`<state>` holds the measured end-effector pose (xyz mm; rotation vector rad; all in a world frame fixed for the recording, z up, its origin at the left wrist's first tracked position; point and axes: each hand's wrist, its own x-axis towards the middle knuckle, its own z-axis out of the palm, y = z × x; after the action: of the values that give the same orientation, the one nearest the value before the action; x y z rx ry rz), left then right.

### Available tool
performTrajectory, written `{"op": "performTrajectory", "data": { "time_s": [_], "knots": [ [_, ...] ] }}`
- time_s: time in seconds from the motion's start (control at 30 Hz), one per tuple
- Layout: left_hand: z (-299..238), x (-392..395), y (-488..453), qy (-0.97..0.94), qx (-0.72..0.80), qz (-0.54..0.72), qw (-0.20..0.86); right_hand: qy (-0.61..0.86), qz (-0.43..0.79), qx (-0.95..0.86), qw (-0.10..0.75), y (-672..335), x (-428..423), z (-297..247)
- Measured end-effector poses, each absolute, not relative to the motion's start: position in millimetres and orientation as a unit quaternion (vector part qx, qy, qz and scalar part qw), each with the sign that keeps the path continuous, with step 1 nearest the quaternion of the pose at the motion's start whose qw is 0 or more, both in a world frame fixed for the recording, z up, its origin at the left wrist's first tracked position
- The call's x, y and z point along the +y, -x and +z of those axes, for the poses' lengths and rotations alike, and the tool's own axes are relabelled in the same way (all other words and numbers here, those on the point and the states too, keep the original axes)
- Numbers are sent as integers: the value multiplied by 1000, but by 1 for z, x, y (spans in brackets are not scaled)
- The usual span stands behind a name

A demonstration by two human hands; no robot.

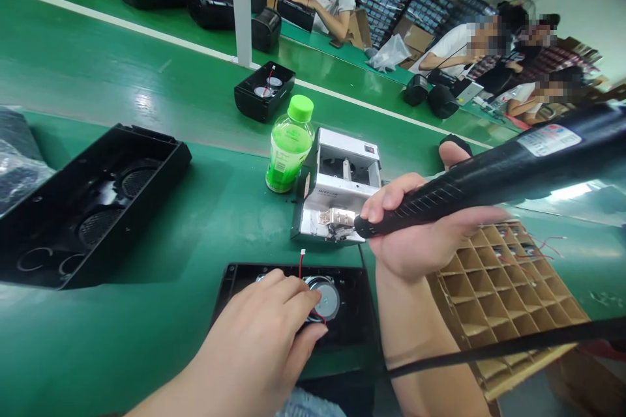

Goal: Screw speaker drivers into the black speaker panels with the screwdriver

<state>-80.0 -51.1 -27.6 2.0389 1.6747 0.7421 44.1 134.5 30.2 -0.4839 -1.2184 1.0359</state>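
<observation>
My left hand (pixel 259 332) sits low in view, its fingers and thumb around a round metal speaker driver (pixel 325 298) with a red wire. That driver lies in a black speaker housing (pixel 364 296). My right hand (pixel 415 234) grips a thick black electric screwdriver (pixel 489 172), which has a white label and a ribbed handle. Its tip is close to a metal clip (pixel 332 218) on a small white machine (pixel 342 169), though I cannot tell whether they touch. A black cable (pixel 508 348) crosses below my right forearm.
A green bottle (pixel 289 143) stands behind the white machine. To the left lies a black housing (pixel 92 208), and another (pixel 264 91) sits on the green belt beyond. A cardboard grid tray (pixel 493 287) with wires is at right. Several people sit at the far bench.
</observation>
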Motion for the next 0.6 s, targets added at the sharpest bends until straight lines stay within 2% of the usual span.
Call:
{"op": "performTrajectory", "data": {
  "time_s": [0.27, 0.43, 0.6],
  "knots": [
    [-21, -47, 83, -723, 601, 306, 150, 213, 462, -545, 667, -49, 130, 32],
    [-11, -37, 76, -696, 632, 328, 90, 204, 513, -517, 654, -66, 101, 64],
    [-4, -21, 66, -707, 593, 365, 123, 236, 580, -480, 614, -87, 70, 89]
  ]
}}
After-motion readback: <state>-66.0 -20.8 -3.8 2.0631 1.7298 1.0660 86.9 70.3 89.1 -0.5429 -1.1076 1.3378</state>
